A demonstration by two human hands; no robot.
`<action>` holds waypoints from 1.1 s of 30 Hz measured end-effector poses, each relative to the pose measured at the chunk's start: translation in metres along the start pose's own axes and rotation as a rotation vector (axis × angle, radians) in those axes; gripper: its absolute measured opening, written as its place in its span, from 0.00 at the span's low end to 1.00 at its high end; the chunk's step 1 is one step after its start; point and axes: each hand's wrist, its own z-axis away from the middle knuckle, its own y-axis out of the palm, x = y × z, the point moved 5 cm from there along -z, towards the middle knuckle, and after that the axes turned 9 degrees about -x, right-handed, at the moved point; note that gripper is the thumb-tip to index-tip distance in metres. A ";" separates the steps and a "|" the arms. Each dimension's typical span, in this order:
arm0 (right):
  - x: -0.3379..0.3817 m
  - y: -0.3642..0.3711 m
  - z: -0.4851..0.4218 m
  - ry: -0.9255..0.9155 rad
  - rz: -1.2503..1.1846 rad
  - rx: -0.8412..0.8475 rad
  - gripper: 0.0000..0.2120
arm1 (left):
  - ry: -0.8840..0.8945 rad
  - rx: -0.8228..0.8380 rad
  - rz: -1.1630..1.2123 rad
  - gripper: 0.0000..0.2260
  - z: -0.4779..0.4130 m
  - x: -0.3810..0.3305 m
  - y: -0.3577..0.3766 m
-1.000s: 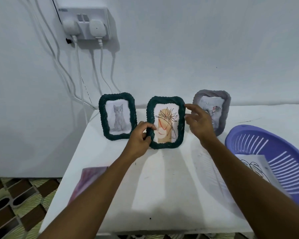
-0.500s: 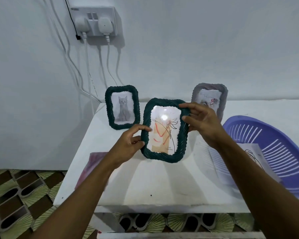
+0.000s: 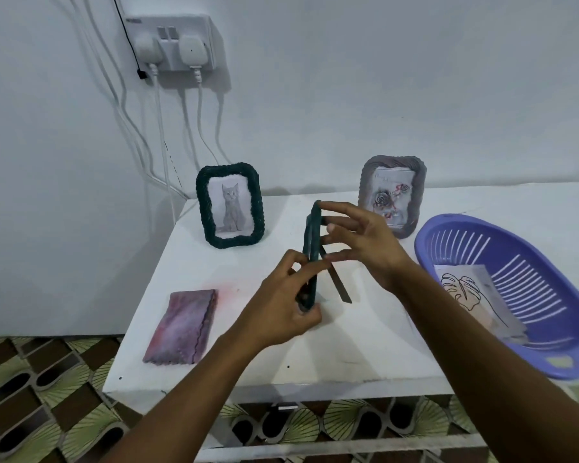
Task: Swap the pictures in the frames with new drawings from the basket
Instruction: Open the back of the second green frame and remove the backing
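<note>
Dark green woven picture frame (image 3: 311, 255) sits between our two hands, upright and turned edge-on to us, so its picture is out of sight. Our left grip (image 3: 281, 305) closes around the frame's lower part, with the fingers curled over its near edge. Our right grip (image 3: 365, 242) is spread, its fingers nearly straight. One fingertip touches the frame's top edge and the thumb touches its back. A dark stand leg (image 3: 338, 282) angles out from the back of the frame, down towards the white table (image 3: 365, 345). We cannot tell whether the frame's bottom edge touches the table, because our left grip covers it.

Behind and to the left, a second green woven frame (image 3: 229, 205) stands upright with a grey cat picture. Behind and to the right stands a grey frame (image 3: 393, 195) with a rose picture. The purple slotted basket (image 3: 532, 289) lies at the table's right side, and in it is a sheet with a line drawing of a leaf (image 3: 472, 295). A pink-purple cloth (image 3: 181, 325) lies flat near the table's front left. On the wall above, a white socket (image 3: 178, 45) carries two plugs, with cables hanging down from it.
</note>
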 end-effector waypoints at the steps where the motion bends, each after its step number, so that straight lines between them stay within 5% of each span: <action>1: -0.001 -0.002 0.001 -0.032 0.042 -0.011 0.16 | -0.036 -0.019 0.071 0.28 0.001 0.003 -0.002; 5: -0.026 -0.020 0.007 -0.161 0.518 -0.103 0.15 | -0.218 -0.054 0.398 0.29 0.008 0.020 -0.008; 10: -0.080 -0.026 0.040 0.116 0.444 0.027 0.17 | -0.415 0.009 0.664 0.30 0.033 0.033 0.007; 13: -0.094 -0.024 0.057 0.064 0.643 0.013 0.22 | -0.434 0.037 0.562 0.32 0.050 0.044 0.017; 20: -0.107 -0.025 0.086 -0.019 0.880 0.014 0.24 | -0.210 0.132 -0.162 0.35 0.080 0.051 0.025; 26: -0.110 -0.031 0.090 -0.010 0.964 -0.030 0.26 | -0.284 0.106 -0.093 0.36 0.081 0.058 0.019; 33: -0.105 -0.046 0.035 0.009 0.773 -0.121 0.15 | -0.428 -0.014 0.077 0.20 0.013 0.092 0.024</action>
